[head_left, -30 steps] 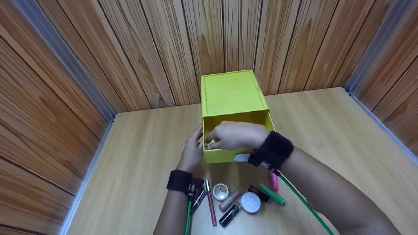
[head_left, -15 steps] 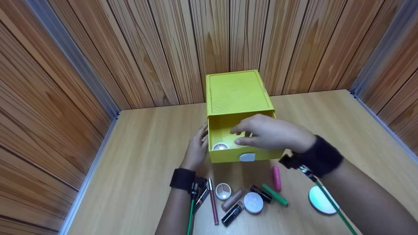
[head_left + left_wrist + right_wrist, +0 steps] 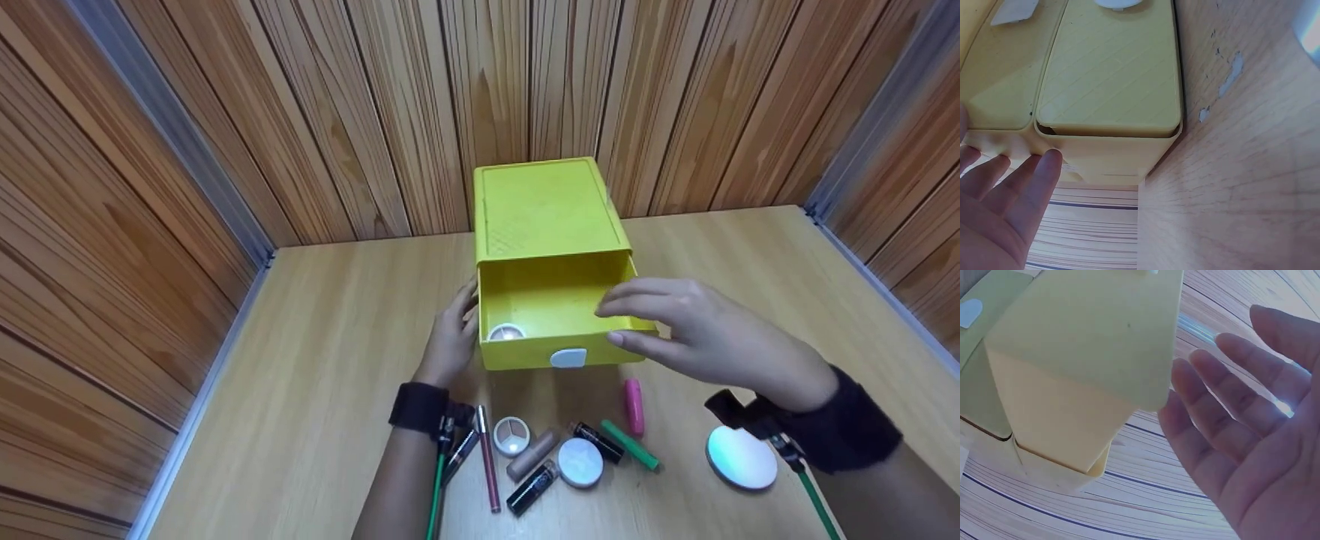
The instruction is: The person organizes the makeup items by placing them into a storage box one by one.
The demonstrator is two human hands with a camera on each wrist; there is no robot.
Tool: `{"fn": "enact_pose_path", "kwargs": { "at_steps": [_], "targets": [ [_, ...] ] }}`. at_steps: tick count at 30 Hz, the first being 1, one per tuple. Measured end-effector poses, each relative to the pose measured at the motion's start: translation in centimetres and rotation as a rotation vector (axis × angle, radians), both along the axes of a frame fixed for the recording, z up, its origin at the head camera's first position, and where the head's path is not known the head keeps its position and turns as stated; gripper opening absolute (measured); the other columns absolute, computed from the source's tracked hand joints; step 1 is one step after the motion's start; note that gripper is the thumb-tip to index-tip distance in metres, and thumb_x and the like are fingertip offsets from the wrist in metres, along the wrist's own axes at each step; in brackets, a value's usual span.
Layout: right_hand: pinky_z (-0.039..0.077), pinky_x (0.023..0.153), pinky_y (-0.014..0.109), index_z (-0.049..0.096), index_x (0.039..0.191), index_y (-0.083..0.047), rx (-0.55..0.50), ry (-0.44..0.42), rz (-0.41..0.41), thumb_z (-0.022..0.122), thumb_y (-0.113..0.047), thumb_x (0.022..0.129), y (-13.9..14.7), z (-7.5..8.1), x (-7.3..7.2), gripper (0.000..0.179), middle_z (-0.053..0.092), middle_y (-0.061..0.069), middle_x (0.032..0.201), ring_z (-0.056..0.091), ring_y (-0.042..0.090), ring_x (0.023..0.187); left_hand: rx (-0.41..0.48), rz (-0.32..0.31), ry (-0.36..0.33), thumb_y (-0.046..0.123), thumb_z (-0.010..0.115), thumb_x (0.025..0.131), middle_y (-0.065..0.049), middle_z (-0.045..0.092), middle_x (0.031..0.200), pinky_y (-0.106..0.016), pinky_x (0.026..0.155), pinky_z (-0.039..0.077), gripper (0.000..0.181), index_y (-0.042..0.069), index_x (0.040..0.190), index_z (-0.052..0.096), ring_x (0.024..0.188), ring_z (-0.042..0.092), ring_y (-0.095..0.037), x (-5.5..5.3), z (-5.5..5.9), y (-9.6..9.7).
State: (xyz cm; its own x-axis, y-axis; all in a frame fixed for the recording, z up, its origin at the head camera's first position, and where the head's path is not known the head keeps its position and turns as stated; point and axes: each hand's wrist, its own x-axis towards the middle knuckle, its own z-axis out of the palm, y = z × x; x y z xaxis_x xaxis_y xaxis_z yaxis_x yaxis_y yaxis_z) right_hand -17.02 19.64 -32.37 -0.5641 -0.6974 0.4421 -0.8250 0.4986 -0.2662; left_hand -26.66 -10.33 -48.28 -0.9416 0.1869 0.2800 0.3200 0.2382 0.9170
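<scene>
A yellow drawer box (image 3: 551, 210) stands upright, its top drawer (image 3: 517, 355) pulled out. Inside the drawer's front left corner lies a small round palette (image 3: 507, 331) with divided pans. My left hand (image 3: 448, 341) touches the box's left side, and the left wrist view shows its straight fingers (image 3: 1036, 188) against the yellow wall. At the drawer's front right corner is my right hand (image 3: 697, 330), fingers loosely extended and holding nothing. In the right wrist view, its fingertips are close to the drawer's edge; whether they touch it I cannot tell.
In front of the box lie a pink tube (image 3: 634, 407), a green tube (image 3: 630, 445), a white round compact (image 3: 580, 463), another divided palette (image 3: 511, 436), a slim red pencil (image 3: 488, 465) and several dark tubes. Farther right is a shiny round disc (image 3: 742, 457). Wooden walls surround the table.
My right hand has left the drawer's front left corner and moved right to its front right corner, uncovering the small palette inside. My left hand has stayed at the box's left side.
</scene>
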Motion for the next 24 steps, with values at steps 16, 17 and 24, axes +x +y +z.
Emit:
{"fn": "enact_pose_path", "kwargs": {
  "at_steps": [16,17,24],
  "targets": [
    [0.051,0.085,0.017,0.071,0.115,-0.013,-0.134,0.061,0.092,0.072,-0.014,0.089,0.9,-5.1,3.7,0.026,0.068,0.001,0.111,0.067,0.017,0.096,0.009,-0.013,0.011,0.025,0.051,0.103,-0.001,0.037,0.152,-0.033,0.103,0.042,0.054,0.021,0.153,0.033,0.134,0.042,-0.023,-0.1,-0.2,-0.1],
    [0.051,0.084,0.017,0.071,0.115,-0.013,-0.126,0.052,0.088,0.073,-0.015,0.089,0.8,-5.5,3.8,0.025,0.067,0.002,0.111,0.067,0.017,0.096,0.012,-0.014,0.011,0.024,0.051,0.103,-0.001,0.037,0.152,-0.033,0.103,0.042,0.053,0.021,0.153,0.033,0.134,0.042,-0.024,-0.1,-0.2,0.0],
    [0.052,0.080,0.016,0.071,0.113,-0.018,-0.066,-0.011,0.067,0.076,-0.014,0.087,0.0,-8.5,4.3,0.028,0.066,-0.004,0.110,0.065,0.013,0.096,-0.008,0.010,0.003,0.028,0.053,0.102,0.001,0.037,0.152,-0.032,0.103,0.042,0.054,0.023,0.152,0.034,0.133,0.042,-0.022,-0.1,-0.2,0.0]
  ]
}}
